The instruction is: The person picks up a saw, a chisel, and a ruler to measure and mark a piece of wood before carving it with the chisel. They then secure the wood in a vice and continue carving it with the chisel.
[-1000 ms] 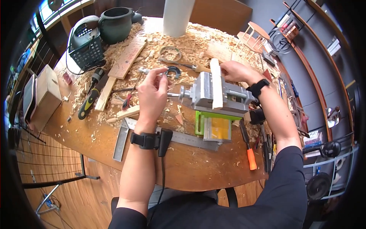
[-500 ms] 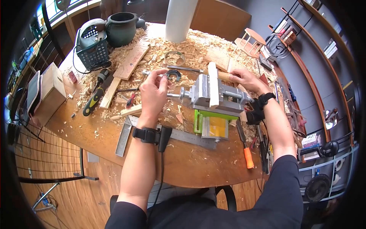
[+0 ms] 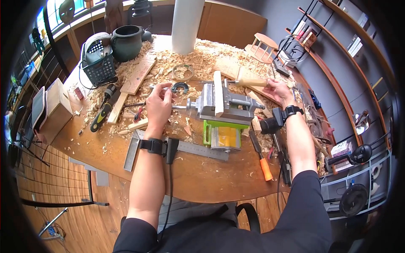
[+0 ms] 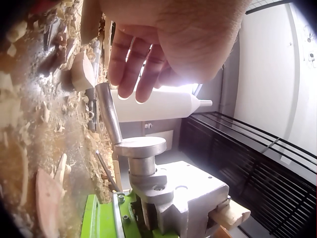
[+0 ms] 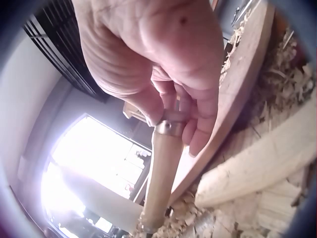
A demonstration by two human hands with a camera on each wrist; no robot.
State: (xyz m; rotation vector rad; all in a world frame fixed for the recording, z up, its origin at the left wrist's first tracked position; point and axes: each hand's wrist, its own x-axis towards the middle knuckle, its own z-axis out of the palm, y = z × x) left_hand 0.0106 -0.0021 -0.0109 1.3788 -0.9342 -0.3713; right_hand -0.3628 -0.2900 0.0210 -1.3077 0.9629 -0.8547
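Note:
My right hand (image 3: 279,89) pinches the butt end of a wood-handled chisel (image 3: 252,82) behind the vise (image 3: 240,110). In the right wrist view, thumb and fingers close round the metal band at the top of the chisel handle (image 5: 166,168). Its metal shank points left and passes behind the pale wood stick (image 3: 218,95) held upright in the vise jaws. My left hand (image 3: 159,101) hovers left of the vise, near its screw bar (image 4: 108,111). Its fingers are loosely bent and hold nothing in the left wrist view. A C-shaped metal tool (image 3: 180,86) lies just beyond them.
Shavings cover the table's back half. A steel square (image 3: 202,150) lies in front of the vise, an orange-handled tool (image 3: 265,168) to its right. Boards (image 3: 138,76), a plastic basket (image 3: 99,69) and a dark pot (image 3: 126,44) stand left. A miniature chair (image 3: 260,48) stands back right.
My right hand has moved right from beside the stick, drawing the chisel handle out to the right of the vise. The left hand keeps its place; the head view has shifted.

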